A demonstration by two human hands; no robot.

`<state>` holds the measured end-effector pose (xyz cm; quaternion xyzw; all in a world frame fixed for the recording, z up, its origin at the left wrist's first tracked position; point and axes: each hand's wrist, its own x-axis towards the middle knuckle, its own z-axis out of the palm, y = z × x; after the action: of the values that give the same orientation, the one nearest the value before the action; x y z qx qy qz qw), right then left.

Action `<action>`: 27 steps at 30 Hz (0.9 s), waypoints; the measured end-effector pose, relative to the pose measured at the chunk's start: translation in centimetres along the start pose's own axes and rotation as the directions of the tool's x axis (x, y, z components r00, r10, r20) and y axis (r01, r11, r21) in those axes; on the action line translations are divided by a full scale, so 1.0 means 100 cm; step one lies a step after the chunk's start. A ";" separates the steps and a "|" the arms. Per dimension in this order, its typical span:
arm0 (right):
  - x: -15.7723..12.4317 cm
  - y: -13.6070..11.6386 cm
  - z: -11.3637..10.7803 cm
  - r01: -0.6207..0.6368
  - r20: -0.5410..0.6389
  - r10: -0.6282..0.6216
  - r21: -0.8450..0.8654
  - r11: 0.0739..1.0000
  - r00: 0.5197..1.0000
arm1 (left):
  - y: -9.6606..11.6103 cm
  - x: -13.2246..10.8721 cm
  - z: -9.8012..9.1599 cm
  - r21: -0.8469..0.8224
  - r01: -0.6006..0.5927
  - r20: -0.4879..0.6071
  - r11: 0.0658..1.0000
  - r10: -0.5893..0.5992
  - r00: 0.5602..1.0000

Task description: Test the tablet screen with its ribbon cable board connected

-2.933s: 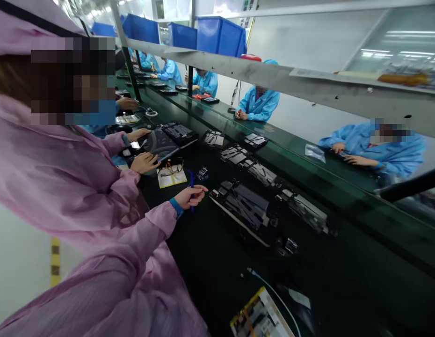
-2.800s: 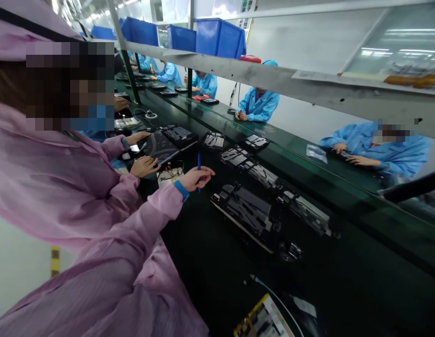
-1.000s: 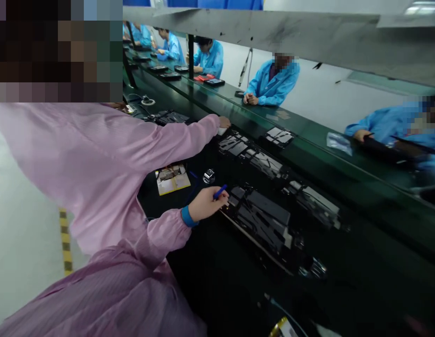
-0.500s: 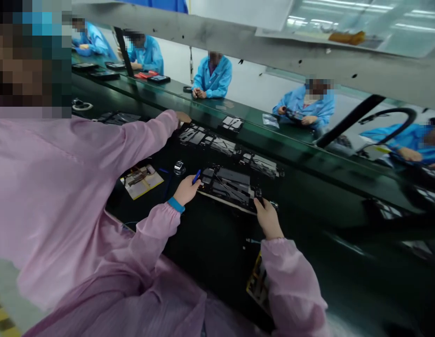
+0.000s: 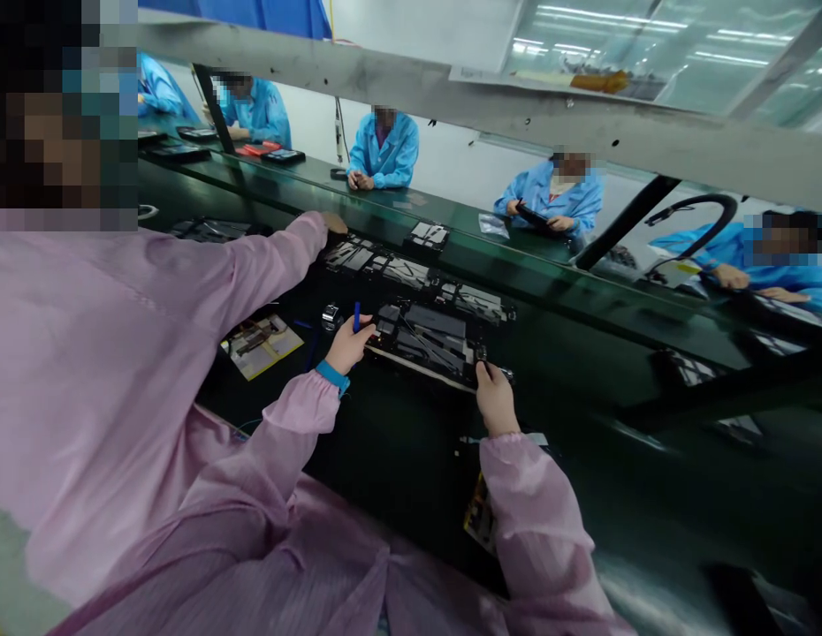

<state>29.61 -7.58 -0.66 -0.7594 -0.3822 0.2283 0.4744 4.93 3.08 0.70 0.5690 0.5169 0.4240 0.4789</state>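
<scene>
In the head view, my left hand (image 5: 348, 346) is closed at the left end of an opened tablet-like device (image 5: 428, 344). A blue stick-like tool (image 5: 357, 316) stands up out of the same fingers. My right hand (image 5: 496, 397) grips the device's right corner, thumb on top. The device lies tilted between both hands, its inside facing up, with grey flat parts and dark strips. Its pale near edge shows toward me. Just beyond it rests a row of similar opened devices (image 5: 481, 303). Left of my left hand is a small shiny metal object (image 5: 331, 318).
A yellow-edged board with parts (image 5: 262, 344) lies left; another (image 5: 478, 517) is partly under my right sleeve. A co-worker's pink sleeve (image 5: 278, 265) reaches across from the left. Co-workers in blue sit beyond the green ledge (image 5: 460, 256). A dark post (image 5: 627, 221) rises at right.
The view has shifted slightly, so most things sit a little further left. The blue tool has turned more upright in my left hand. Both hands keep their hold on the device.
</scene>
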 end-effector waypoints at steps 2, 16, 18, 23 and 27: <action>-0.007 -0.006 -0.003 -0.002 -0.013 0.003 0.067 0.998 1.000 | 0.006 -0.011 -0.006 -0.100 0.003 -0.015 0.995 -0.004 1.000; -0.129 -0.001 -0.035 -0.241 0.552 0.163 0.070 0.968 0.818 | -0.015 -0.125 -0.101 0.097 0.438 0.226 0.894 -0.448 0.865; -0.131 0.002 -0.032 -0.260 0.590 0.200 0.019 0.965 0.782 | -0.020 -0.125 -0.101 0.127 0.462 0.184 0.878 -0.478 0.859; -0.126 0.004 -0.040 -0.350 0.655 0.289 -0.040 0.936 0.698 | -0.027 -0.116 -0.096 0.211 0.461 0.143 0.862 -0.494 0.858; -0.124 0.008 -0.051 -0.374 0.667 0.294 -0.025 0.927 0.684 | -0.031 -0.107 -0.097 0.275 0.369 0.157 0.888 -0.420 0.894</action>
<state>25.98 -20.43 0.71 -0.6578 -0.3662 0.5854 0.3009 -6.22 -6.51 -0.49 0.5466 0.6149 0.1890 0.5361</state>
